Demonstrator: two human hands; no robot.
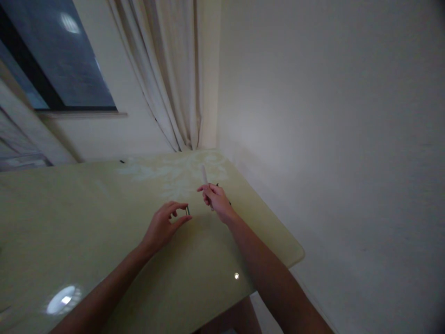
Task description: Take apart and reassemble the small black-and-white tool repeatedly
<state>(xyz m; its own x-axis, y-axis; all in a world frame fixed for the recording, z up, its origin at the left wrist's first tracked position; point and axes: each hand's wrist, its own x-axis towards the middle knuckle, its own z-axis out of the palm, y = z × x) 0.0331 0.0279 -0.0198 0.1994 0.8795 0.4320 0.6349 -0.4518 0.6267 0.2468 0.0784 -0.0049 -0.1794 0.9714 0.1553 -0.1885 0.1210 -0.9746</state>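
Pale green table in a room corner, with two hands at work above it

Table (86, 222): glossy, pale green, marked with a whitish leaf pattern (174, 175) toward the far right. A large light reflection (64, 299) is shown at near left, a small one (236, 276) near the front edge.

Room: the far side is bounded by a pale wall with a dark-framed window (83, 60), a sill (93, 114) and a cream curtain (174, 69); a second curtain (34, 130) is seen at far left. The right side is closed by a plain wall (313, 116).

Edges: the right edge is run alongside the plain wall and ended in a rounded corner (301, 254); whether wall and edge are touching cannot be told. The front edge is crossed by the right forearm. The broadest stretch of tabletop is found left of the left hand (162, 225); on the right, reach is limited by the wall.

Hands: a small piece (188, 211) is pinched upright between left thumb and fingertip. A pale stick (204, 174) is gripped in the right hand (216, 198), just beside the piece, its longer end pointed toward the far edge.

Loose: one dark bit (122, 162), near the far edge.
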